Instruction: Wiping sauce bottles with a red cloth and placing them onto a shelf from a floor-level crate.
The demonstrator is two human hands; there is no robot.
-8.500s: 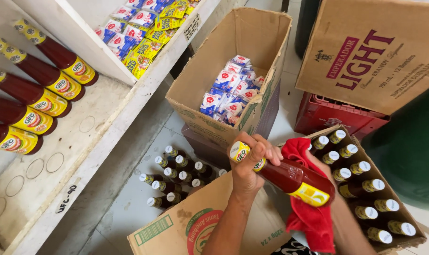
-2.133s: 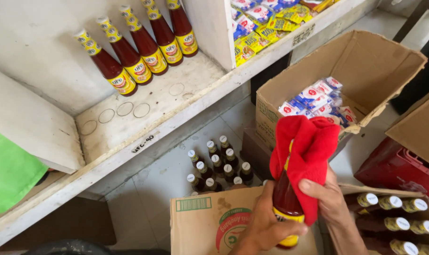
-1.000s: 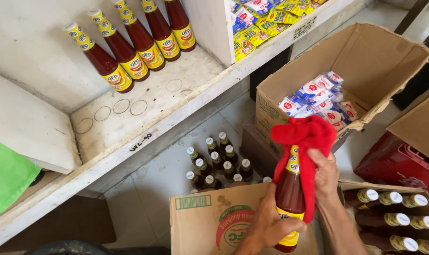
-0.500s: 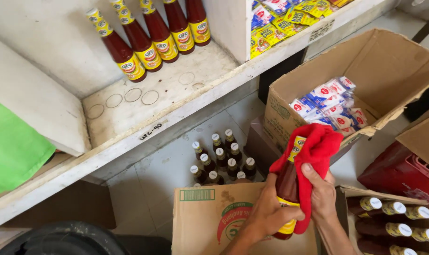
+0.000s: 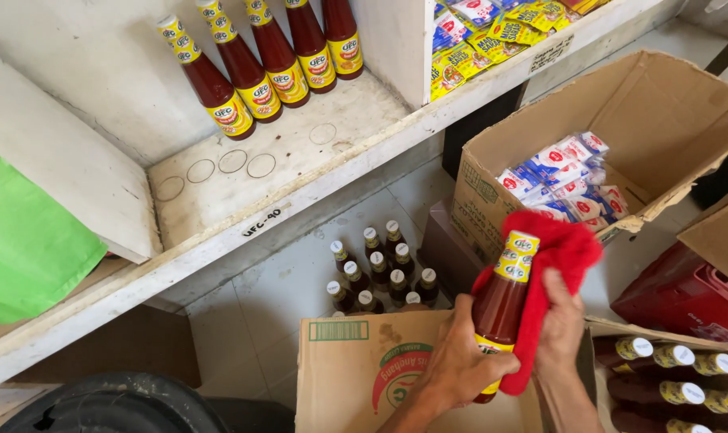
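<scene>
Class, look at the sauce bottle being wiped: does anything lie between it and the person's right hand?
Yes. A red cloth is draped around the sauce bottle, between it and the right hand, which presses on the cloth. The left hand grips the lower bottle directly, nothing between.

Left hand (image 5: pixel 460 365) grips sauce bottle (image 5: pixel 502 309) upright; right hand (image 5: pixel 560 325) presses red cloth (image 5: pixel 556 265) against it

White painted wooden shelf (image 5: pixel 300 164) with ring marks, upright white divider (image 5: pixel 396 44), pale tiled floor (image 5: pixel 280 285) below, open cardboard boxes (image 5: pixel 660 104), red crate (image 5: pixel 676 293), even daylight
</scene>
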